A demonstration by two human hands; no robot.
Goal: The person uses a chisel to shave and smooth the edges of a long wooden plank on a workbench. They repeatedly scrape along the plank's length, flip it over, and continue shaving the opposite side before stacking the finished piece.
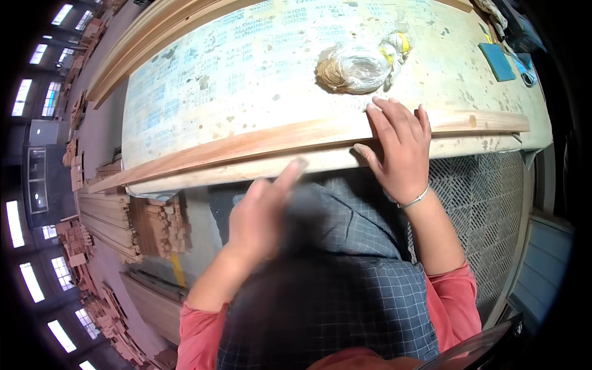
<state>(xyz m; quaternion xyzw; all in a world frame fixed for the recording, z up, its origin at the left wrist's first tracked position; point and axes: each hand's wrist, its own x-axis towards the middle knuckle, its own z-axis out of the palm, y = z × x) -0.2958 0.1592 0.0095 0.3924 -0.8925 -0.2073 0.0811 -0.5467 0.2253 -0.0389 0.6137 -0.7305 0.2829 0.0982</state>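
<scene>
A long, pale wooden strip [246, 145] lies along the near edge of the covered worktable [259, 74], and its left end sticks out past the table's corner. My right hand [402, 139] is laid across the strip toward its right end. Its fingers reach over the far side while the thumb rests on the near side, so it grips the strip. Just below the table edge, my left hand [259, 213] is apart from the strip. One finger points up toward the edge; motion blurs the rest, and nothing can be made out in that hand.
A clear plastic bag [361, 68] with brown, stringy material sits beyond my right hand. At the far right lies a blue-green flat block [497, 61]. More long wooden strips [145, 46] run along the table's far left side. Stacked timber [108, 225] stands below the left end.
</scene>
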